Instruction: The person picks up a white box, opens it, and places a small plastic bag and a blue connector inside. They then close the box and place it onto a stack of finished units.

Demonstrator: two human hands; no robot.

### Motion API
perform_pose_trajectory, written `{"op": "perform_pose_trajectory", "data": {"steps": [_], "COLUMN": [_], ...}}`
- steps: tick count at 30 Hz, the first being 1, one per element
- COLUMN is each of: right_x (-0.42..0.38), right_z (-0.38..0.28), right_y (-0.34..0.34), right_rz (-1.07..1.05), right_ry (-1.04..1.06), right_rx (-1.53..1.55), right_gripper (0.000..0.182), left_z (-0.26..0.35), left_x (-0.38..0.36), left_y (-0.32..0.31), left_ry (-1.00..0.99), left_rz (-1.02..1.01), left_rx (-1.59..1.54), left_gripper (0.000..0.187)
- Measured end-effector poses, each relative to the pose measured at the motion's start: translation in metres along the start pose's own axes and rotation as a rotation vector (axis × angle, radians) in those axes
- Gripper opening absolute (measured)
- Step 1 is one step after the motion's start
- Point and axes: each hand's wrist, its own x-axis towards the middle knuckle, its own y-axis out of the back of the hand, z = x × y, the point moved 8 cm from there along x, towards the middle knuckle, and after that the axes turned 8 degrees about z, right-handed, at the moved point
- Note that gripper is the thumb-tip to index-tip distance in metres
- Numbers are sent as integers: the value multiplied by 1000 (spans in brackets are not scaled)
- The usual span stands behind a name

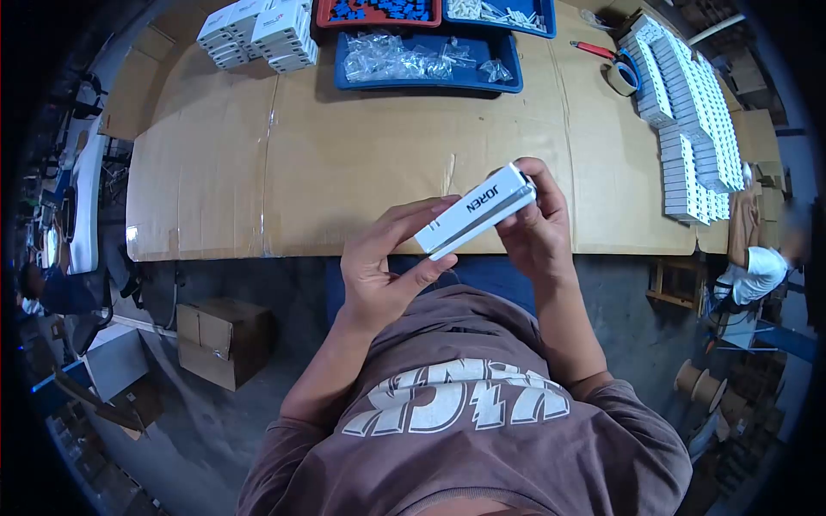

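Observation:
A small white box (475, 211) printed "JOREN" is held tilted over the table's front edge, its right end higher than its left. My right hand (542, 225) grips that upper right end, with fingers behind and the thumb at the near side. At the lower left end is my left hand (384, 258), its thumb and fingers closed about the corner. A dark gap runs along the near side of the box, and something dark shows at its right end.
The table (344, 172) is covered in cardboard. At its back stand a blue tray (430, 84) of clear plastic bags, a red tray (379, 22) of blue parts and another blue tray (516, 29) of white parts. White boxes (688, 112) are stacked right, near tape (621, 79); another person (761, 271) is beyond.

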Motion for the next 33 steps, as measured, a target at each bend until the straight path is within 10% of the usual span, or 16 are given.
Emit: {"op": "perform_pose_trajectory", "data": {"steps": [8,13,17,27,33], "right_x": [7,-6,-10,-7,-4], "right_z": [12,-34,-37,-25,-35], "right_y": [-12,-61,-78,-70,-65], "right_rz": [-43,-71,-262,-255,-65], "right_ry": [52,574,642,667,634], "right_rx": [-409,-961,-1313,-1409,-1239], "right_gripper": [52,74,42,26,54], "left_z": [14,23,21,20,3], "left_x": [-1,7,3,-1,-5], "left_y": [9,4,-3,-8,10], "left_ry": [-114,-216,-243,-243,-24], "left_rz": [200,78,-1,-29,157], "left_rx": [40,324,447,524,231], "left_gripper": [43,41,40,36,35]}}
